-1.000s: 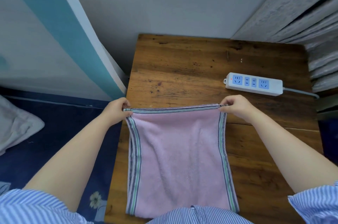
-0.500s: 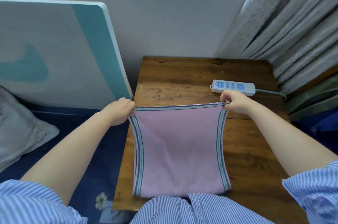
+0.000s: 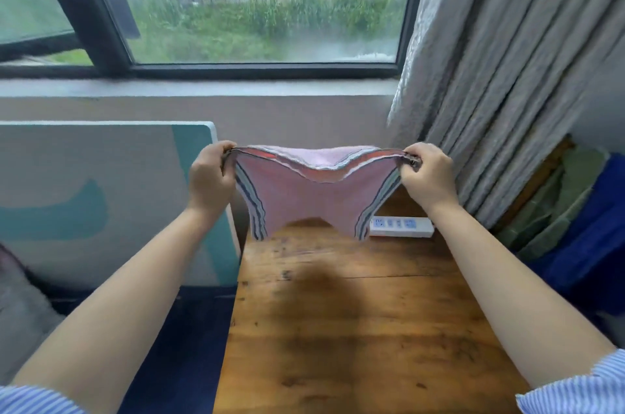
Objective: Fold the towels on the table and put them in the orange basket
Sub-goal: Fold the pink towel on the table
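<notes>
A pink towel [image 3: 304, 200] with striped grey and green side borders hangs in the air above the far end of the wooden table [image 3: 355, 329]. My left hand [image 3: 211, 176] pinches its upper left corner and my right hand [image 3: 427, 173] pinches its upper right corner. The towel sags in the middle between the hands, doubled over so two layers show at the top edge. Its lower edge hangs clear of the tabletop. No orange basket is in view.
A white power strip [image 3: 402, 226] lies at the table's far right, partly behind the towel. A white and teal board [image 3: 101, 197] leans against the wall to the left. Grey curtains [image 3: 490, 75] hang at the right beside a window. Blue fabric [image 3: 588, 244] lies at the right.
Both hands have lifted the towel off the table and up in front of the wall. It now hangs doubled and sagging instead of stretched flat. The camera has tilted up to show the window.
</notes>
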`<state>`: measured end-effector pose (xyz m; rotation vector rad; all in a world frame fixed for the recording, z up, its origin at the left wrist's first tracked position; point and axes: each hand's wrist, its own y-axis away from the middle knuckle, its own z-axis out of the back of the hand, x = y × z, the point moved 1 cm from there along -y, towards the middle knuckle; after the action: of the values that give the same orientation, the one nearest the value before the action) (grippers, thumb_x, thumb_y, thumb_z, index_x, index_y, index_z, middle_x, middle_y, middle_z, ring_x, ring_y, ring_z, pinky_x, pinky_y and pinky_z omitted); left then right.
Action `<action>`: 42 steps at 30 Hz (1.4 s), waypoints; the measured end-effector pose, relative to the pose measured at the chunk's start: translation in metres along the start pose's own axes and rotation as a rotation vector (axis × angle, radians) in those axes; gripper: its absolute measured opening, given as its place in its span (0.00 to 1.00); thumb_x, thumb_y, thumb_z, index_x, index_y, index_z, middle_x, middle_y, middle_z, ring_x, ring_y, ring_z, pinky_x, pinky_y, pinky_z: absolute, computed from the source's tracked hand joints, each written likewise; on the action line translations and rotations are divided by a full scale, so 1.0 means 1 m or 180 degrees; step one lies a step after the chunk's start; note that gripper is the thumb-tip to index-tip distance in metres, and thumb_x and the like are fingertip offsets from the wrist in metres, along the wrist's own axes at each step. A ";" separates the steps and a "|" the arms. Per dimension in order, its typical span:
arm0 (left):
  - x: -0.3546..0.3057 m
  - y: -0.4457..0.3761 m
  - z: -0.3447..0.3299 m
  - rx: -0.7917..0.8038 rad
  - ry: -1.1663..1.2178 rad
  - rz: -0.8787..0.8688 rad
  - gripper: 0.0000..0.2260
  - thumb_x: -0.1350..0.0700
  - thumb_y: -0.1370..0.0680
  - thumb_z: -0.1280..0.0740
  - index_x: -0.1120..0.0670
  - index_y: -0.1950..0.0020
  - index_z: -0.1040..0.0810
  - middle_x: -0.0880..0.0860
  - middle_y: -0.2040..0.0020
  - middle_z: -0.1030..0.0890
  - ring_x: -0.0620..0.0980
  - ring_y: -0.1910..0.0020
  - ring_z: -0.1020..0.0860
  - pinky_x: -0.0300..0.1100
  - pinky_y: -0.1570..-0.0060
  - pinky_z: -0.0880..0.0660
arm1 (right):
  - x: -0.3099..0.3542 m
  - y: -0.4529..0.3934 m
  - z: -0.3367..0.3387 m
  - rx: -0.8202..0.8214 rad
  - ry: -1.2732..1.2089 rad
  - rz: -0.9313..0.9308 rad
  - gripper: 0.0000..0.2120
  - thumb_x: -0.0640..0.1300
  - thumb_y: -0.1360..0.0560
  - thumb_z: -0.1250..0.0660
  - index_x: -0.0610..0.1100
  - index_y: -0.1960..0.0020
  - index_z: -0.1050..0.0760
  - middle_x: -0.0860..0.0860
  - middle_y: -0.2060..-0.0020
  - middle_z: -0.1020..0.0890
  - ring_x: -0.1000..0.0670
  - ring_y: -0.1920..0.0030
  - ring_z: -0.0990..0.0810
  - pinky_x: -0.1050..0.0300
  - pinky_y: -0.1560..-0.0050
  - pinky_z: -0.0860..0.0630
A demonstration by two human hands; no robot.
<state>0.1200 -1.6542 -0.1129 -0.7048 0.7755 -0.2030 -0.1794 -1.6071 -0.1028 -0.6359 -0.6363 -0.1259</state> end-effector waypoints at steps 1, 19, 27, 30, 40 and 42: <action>0.001 -0.005 0.007 -0.0056 -0.0091 -0.0149 0.10 0.65 0.24 0.38 0.70 0.50 0.22 0.69 0.56 0.20 0.66 0.55 0.22 0.44 0.54 0.33 | -0.001 -0.002 0.008 -0.0174 -0.0076 -0.0098 0.08 0.31 0.29 0.37 0.30 0.52 0.22 0.34 0.53 0.20 0.38 0.50 0.23 0.57 0.53 0.34; -0.023 -0.003 -0.013 0.1423 -0.2193 -0.0505 0.08 0.70 0.25 0.41 0.65 0.49 0.25 0.63 0.53 0.20 0.62 0.53 0.21 0.48 0.60 0.26 | -0.035 -0.029 0.029 0.1024 0.0980 -0.0601 0.09 0.30 0.31 0.39 0.34 0.54 0.22 0.36 0.51 0.20 0.39 0.49 0.23 0.57 0.58 0.32; -0.022 0.009 -0.024 0.2173 -0.3230 -0.0265 0.14 0.70 0.24 0.46 0.60 0.42 0.29 0.57 0.43 0.22 0.56 0.44 0.22 0.45 0.52 0.25 | -0.039 -0.029 0.013 0.1390 0.1264 -0.0523 0.12 0.32 0.30 0.41 0.39 0.50 0.23 0.40 0.46 0.21 0.40 0.44 0.24 0.55 0.50 0.27; -0.017 0.011 -0.025 0.2295 -0.3342 -0.0232 0.14 0.70 0.24 0.45 0.60 0.41 0.30 0.56 0.43 0.22 0.56 0.44 0.22 0.45 0.52 0.26 | -0.040 -0.033 0.006 0.1397 0.1253 -0.0508 0.12 0.32 0.30 0.41 0.39 0.51 0.23 0.41 0.47 0.21 0.40 0.45 0.24 0.53 0.49 0.27; -0.003 0.011 -0.040 0.2632 -0.2309 0.1465 0.07 0.65 0.27 0.43 0.59 0.59 0.25 0.56 0.58 0.23 0.57 0.54 0.22 0.44 0.54 0.25 | -0.041 -0.042 -0.013 0.2066 0.0937 -0.0702 0.11 0.35 0.33 0.42 0.42 0.73 0.35 0.46 0.74 0.31 0.43 0.65 0.29 0.63 0.69 0.35; 0.014 0.005 -0.044 0.2299 -0.1371 0.2038 0.11 0.68 0.28 0.41 0.59 0.70 0.28 0.56 0.69 0.24 0.56 0.64 0.21 0.46 0.54 0.22 | -0.046 -0.049 -0.015 0.1947 0.0818 -0.0857 0.11 0.34 0.33 0.42 0.41 0.74 0.35 0.45 0.75 0.31 0.43 0.67 0.28 0.60 0.68 0.31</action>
<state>0.0986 -1.6788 -0.1459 0.2014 0.4280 0.2450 -0.2232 -1.6594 -0.1139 0.0597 -0.4728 -0.2469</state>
